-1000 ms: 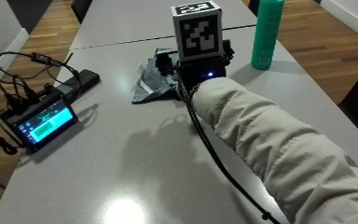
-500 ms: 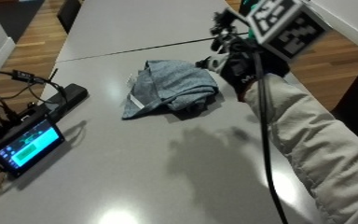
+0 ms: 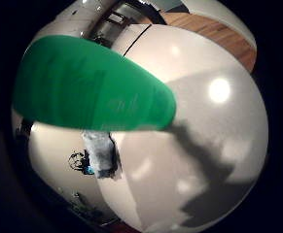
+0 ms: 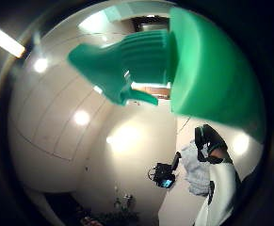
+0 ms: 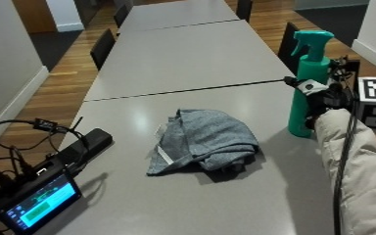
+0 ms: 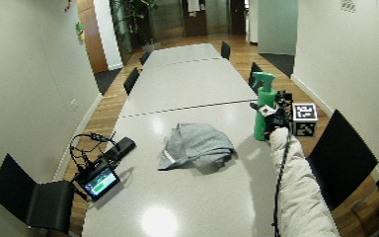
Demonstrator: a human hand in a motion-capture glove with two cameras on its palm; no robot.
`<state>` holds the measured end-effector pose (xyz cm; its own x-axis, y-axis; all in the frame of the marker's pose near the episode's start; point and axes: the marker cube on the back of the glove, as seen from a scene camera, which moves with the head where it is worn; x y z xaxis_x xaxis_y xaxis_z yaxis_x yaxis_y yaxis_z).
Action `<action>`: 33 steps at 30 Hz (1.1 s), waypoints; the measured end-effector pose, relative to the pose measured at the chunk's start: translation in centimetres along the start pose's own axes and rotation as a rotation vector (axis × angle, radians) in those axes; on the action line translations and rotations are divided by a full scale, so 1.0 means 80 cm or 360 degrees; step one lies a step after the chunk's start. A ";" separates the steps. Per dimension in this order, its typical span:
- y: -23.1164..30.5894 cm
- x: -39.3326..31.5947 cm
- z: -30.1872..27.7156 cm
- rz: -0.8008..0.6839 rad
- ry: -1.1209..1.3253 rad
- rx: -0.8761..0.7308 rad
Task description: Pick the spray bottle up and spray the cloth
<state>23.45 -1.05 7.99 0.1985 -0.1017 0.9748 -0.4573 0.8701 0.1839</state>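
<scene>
Hand at bottle, bottle not yet lifted.

The spray bottle point(image 5: 307, 83) stands upright on the desk point(image 5: 194, 68), well apart from the cloth point(image 5: 204, 141). The right hand point(image 5: 325, 100) is against its side; whether the grip has closed cannot be told. Risk: an off-centre hold may tip the tall bottle.

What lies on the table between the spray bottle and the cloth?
Nothing. In the outside view only bare table separates the bottle, standing upright, from the crumpled cloth. The wide outside view shows the same gap.
</scene>
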 end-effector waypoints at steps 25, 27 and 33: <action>-0.015 -0.169 0.004 -0.0573 0.0923 -0.0055; -0.015 -0.183 0.007 -0.0642 0.1126 -0.0043; -0.009 -0.206 0.014 -0.0769 0.1502 -0.0037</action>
<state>19.53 -0.58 -8.07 0.9521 -0.0320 0.3041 -0.1355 0.8474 0.5134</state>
